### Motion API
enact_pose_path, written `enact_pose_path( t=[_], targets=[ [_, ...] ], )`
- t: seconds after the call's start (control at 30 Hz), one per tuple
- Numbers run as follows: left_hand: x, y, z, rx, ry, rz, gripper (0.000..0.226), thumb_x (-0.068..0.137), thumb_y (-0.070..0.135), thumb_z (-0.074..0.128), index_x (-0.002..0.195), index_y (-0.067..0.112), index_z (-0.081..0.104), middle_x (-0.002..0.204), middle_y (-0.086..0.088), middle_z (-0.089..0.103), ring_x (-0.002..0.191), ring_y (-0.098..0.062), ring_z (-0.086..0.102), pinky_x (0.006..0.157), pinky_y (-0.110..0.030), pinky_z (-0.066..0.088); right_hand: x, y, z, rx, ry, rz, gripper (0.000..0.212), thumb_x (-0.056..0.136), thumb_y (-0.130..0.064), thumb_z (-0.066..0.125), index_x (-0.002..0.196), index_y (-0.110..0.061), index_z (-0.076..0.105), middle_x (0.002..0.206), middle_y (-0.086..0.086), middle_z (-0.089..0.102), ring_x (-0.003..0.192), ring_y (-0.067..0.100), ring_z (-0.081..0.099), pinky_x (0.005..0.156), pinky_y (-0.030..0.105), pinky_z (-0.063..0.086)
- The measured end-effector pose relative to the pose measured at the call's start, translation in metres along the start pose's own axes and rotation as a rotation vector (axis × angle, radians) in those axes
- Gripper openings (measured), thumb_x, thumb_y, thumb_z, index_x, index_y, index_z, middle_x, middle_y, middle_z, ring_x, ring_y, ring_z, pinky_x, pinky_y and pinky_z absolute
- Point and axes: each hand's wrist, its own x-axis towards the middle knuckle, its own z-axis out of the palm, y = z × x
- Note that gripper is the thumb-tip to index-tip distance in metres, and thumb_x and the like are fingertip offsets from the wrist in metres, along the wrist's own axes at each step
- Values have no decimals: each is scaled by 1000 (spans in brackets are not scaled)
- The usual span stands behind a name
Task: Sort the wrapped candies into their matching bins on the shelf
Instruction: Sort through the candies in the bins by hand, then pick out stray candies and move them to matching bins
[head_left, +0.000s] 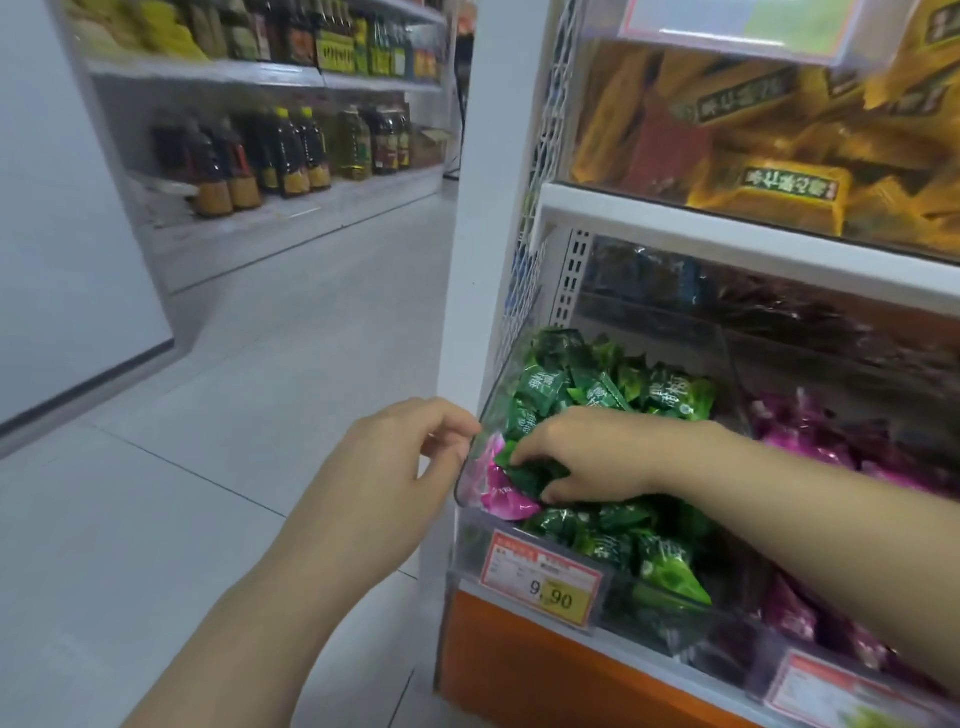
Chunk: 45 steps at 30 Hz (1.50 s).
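Candy in pink wrapper (503, 496) lodged in near-left corner of green-candy bin (724, 353), long axis slanted far-left to near-right. Right hand (587, 457) curled just right of it, contents not discernible. Left hand (395, 467) curled at bin corner, hold unclear.

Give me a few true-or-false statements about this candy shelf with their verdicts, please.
1. A pink candy lies in the green bin among the green candies. True.
2. The right hand reaches into the bin of pink candies. False: it is in the green bin, fingers curled on green candies.
3. The left hand holds a green candy. False: its fingertips are at the green bin's clear corner, with no candy visible.
4. The price tag on the green bin reads 9.90. True.
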Motion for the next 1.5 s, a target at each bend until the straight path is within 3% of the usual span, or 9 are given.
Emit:
enact_pose_path(
  t=[0.2,0.37,0.5,0.77,0.87,0.97,1.07,1.27,1.5],
  targets=[
    [-1,0,1,-15,0,-14,21,90,16,56,88,34,66,89,19,65,88,8,57,74,-12,45,22,-13,9,-142,-14,-98,31,85,-41,62,116,-34,60,92,-11,54,83,14,50,66,29,43],
    [0,2,-1,-30,-9,-15,22,90,17,57,87,37,65,88,19,65,88,7,57,75,-12,46,31,-12,13,-74,-4,-108,18,91,-44,53,87,-28,61,84,-11,57,78,13,53,63,31,47],
    [2,2,-3,-27,-19,-31,18,90,19,57,90,34,66,88,19,66,86,6,57,75,-13,46,15,-1,3,101,88,-76,17,90,-35,58,92,-20,64,89,-3,58,82,15,54,76,37,49],
    [-1,17,-4,-195,20,-64,14,89,24,60,93,38,62,87,19,64,82,8,58,65,-3,40,-36,0,-29,757,369,-40,21,86,-16,66,107,-20,66,75,-14,66,68,4,60,67,19,48],
    [-6,25,-5,-326,64,-56,23,86,27,63,102,42,57,97,20,61,85,4,61,64,-4,43,-44,-11,-33,1203,351,-119,27,77,-10,66,103,-7,58,85,0,71,81,14,68,76,21,53],
    [-8,31,-9,-454,67,-61,26,81,29,67,102,41,57,92,16,68,79,2,65,63,-6,45,-43,-27,-33,1319,378,-172,29,72,-16,65,98,-8,55,90,10,71,84,21,67,82,31,56],
    [-8,30,-10,-479,55,-64,23,77,37,67,99,38,61,87,20,70,74,-2,67,71,-21,54,-38,-33,-32,1338,402,-168,27,72,-19,66,97,-11,57,93,12,71,87,23,68,85,35,54],
    [-4,22,-17,-447,251,-97,13,77,38,63,89,40,63,90,19,67,73,-20,66,76,-42,55,-17,-3,-16,1117,355,29,26,76,-17,73,102,-19,65,102,1,70,89,6,68,79,15,51],
    [-4,20,-18,-481,279,-86,13,78,36,63,91,37,63,87,20,67,73,-16,66,70,-30,53,18,-1,4,407,247,172,39,86,-28,67,121,-15,60,96,-8,60,80,7,56,59,8,37]
  ],
)
